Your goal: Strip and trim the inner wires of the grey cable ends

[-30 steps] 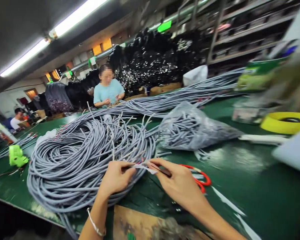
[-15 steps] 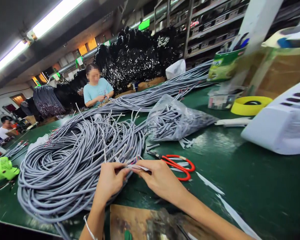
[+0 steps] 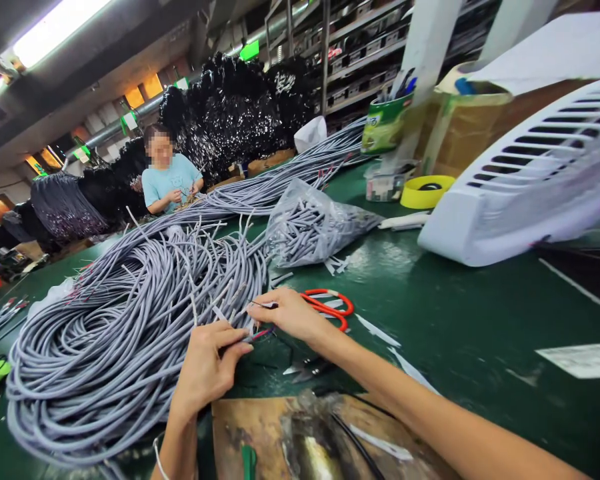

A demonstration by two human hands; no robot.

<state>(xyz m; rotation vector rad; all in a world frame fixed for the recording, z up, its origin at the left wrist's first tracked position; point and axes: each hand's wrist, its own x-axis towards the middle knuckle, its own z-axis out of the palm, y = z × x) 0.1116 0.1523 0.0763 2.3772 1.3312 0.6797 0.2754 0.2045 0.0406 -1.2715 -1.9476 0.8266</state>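
A big coil of grey cables (image 3: pixel 130 327) lies on the green table (image 3: pixel 455 313). My left hand (image 3: pixel 207 363) is closed, pinching the end of one grey cable where thin coloured wires (image 3: pixel 260 332) stick out. My right hand (image 3: pixel 290 313) is closed in a pinch just right of it, holding a small pale strip or wire piece (image 3: pixel 266 305) at the cable end. Red-handled scissors (image 3: pixel 330 307) lie on the table right behind my right hand. Small metal pliers (image 3: pixel 305 367) lie below my right wrist.
A clear bag of cut grey cable pieces (image 3: pixel 310 227) sits behind the scissors. A white fan housing (image 3: pixel 520 180), yellow tape roll (image 3: pixel 425 191), green pen cup (image 3: pixel 383 123) and cardboard box stand at right. A worn wooden board (image 3: pixel 280 440) lies near me. A person in a light-blue shirt (image 3: pixel 170 180) works across the table.
The view swung right and down. My hands have drawn apart a little: the right hand has pulled the pale strip off to the right, the left keeps the cable end.
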